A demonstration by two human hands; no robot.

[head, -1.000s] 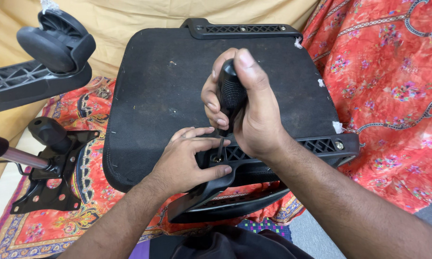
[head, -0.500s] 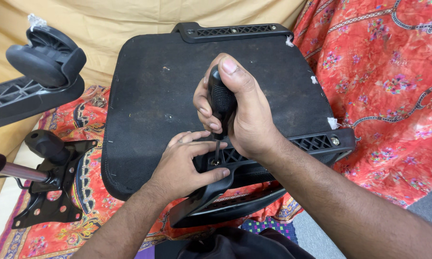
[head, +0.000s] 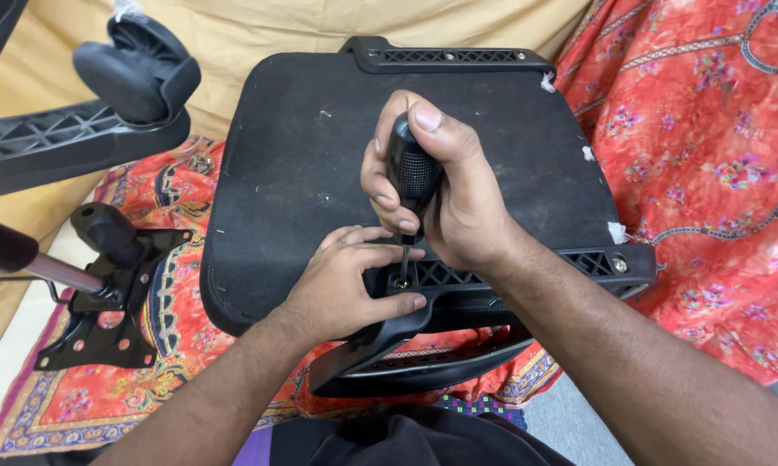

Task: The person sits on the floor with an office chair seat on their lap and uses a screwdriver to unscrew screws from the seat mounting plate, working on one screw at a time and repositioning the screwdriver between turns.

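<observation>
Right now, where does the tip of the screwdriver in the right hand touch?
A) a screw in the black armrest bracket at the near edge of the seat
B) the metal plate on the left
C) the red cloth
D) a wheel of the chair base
A: the right hand holds the screwdriver upright, its tip on a screw in the armrest bracket, which the left hand steadies against the seat.

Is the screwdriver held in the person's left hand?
No, the right hand grips the black screwdriver upright, while the left hand rests on the armrest bracket beside the screw.
</observation>
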